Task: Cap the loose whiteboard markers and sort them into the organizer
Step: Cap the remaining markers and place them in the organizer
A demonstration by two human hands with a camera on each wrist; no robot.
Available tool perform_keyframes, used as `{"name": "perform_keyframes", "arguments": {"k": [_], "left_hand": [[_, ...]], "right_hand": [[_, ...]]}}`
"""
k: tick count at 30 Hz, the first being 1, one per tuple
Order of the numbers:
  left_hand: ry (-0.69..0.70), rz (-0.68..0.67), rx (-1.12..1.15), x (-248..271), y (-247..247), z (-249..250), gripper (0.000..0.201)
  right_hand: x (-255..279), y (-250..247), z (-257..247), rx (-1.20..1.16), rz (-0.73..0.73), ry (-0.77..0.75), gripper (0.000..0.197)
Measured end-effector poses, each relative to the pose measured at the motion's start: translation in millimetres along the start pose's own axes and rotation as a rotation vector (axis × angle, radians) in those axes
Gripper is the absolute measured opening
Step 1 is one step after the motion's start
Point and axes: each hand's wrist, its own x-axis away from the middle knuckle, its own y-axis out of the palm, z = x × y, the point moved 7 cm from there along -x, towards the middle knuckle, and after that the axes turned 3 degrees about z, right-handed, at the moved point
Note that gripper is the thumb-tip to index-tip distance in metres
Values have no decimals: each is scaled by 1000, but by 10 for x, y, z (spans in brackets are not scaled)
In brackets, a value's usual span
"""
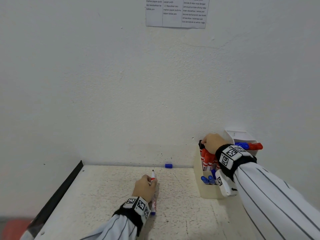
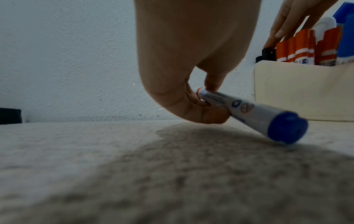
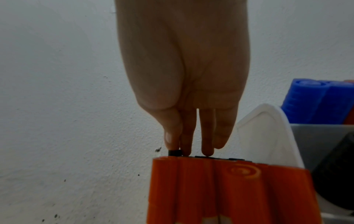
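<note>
My left hand (image 1: 146,185) rests on the table and grips an uncapped marker (image 1: 154,199) with a white barrel, a red collar, a dark tip pointing at the wall and a blue rear end (image 2: 287,127). A loose blue cap (image 1: 168,165) lies against the wall beyond the tip. The cream organizer (image 1: 207,192) stands at the right with red-capped markers (image 1: 207,160) and blue-capped markers (image 1: 207,180) upright in it. My right hand (image 1: 210,142) reaches over its far end, and its straight fingertips (image 3: 207,151) touch the tops of black markers (image 3: 174,152).
A white tray (image 1: 242,135) behind the organizer holds blue caps (image 1: 241,145) and a red one (image 1: 256,146). A white wall closes off the back of the speckled table (image 1: 103,196). A black strip (image 1: 60,189) runs along the table's left edge.
</note>
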Motion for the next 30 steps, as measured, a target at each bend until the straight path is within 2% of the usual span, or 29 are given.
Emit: {"name": "perform_keyframes", "arguments": {"k": [9,17,20,25,27,30], "left_hand": [[-14,13,24,-18,12,-28,19],[-11,34,54,-28,-2,-26,22],[1,52,66,-30,-12,-27,17],[9,97,80,-51,-34,-40,28],[-2,100,85,-52,-40,-45,30],[-5,115,88,-65,-43,-55,30]], "right_hand": [[-58,126,8,-24,-58,17,35],[-87,178,-34,73,-118,-26,36],[-92,141,-91,5,-127,-10,36],[-63,-198,-511,-325,115,-62,29],[-45,-172,-761,-379,106,-103,29],[-40,175,-1075,-344,-27,-130,31]]}}
